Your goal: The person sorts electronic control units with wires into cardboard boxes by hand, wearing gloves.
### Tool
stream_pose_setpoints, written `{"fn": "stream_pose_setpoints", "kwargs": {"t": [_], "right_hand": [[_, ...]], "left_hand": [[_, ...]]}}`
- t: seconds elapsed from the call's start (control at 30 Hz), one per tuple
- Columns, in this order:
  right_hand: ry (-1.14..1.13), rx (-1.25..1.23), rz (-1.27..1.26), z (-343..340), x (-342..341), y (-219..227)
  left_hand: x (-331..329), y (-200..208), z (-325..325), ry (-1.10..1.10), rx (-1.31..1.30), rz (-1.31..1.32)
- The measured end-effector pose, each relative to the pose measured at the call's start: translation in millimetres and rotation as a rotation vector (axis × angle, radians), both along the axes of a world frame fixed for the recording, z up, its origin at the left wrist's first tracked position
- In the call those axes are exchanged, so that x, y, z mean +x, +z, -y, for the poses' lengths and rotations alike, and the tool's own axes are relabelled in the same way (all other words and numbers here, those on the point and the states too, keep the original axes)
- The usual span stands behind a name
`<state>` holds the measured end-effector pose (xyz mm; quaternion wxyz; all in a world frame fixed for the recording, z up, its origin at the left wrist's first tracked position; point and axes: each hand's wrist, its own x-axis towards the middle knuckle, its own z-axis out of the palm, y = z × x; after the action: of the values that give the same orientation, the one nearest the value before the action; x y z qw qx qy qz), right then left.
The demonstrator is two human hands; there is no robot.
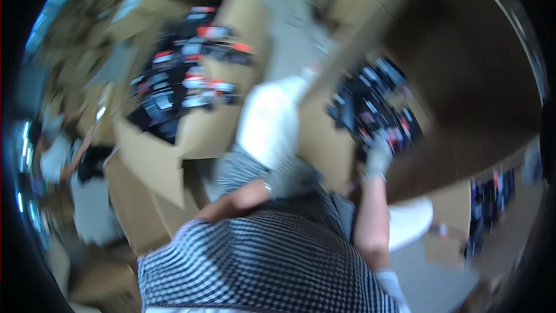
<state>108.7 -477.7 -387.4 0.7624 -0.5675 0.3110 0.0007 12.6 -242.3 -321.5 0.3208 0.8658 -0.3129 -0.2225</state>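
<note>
My right hand [379,155], in a light glove, reaches into the large cardboard box [486,81] on the right. It is at the near side of a heap of small black packages [370,95] with white, red and purple patches. Motion blur hides whether its fingers grip one of them. My left hand [294,178], in a grey glove, is bent across in front of my checked apron [255,255], over my lap. Its fingers are smeared and partly lost against the dark cloth, so I cannot make out anything in them.
An open cardboard box [191,130] at the left holds many black, red and white packages [168,90]. More packages [489,203] lie in a carton at the lower right. Another person [61,156] is at the far left among cartons. Grey floor [292,29] runs between the boxes.
</note>
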Motion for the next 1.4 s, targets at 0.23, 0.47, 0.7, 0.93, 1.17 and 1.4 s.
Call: {"fn": "stream_pose_setpoints", "kwargs": {"t": [0.23,0.47,0.7,0.93,1.17,1.4], "right_hand": [[0.062,-0.768,-0.440,60,-29,-107],[-0.179,0.215,-0.106,30,-41,-12],[0.205,0.215,0.034,62,-73,82],[0.136,0.333,-0.179,78,-65,96],[0.147,0.250,-0.070,84,-59,88],[0.164,0.251,-0.147,85,-58,89]], "left_hand": [[22,-41,44,0.128,-0.083,-0.217],[121,-108,117,0.160,-0.093,-0.045],[234,-157,248,0.104,0.080,0.080],[315,-228,322,-0.128,0.314,0.438],[339,-245,366,-0.135,0.756,0.034],[346,-259,369,-0.183,0.887,-0.126]]}}
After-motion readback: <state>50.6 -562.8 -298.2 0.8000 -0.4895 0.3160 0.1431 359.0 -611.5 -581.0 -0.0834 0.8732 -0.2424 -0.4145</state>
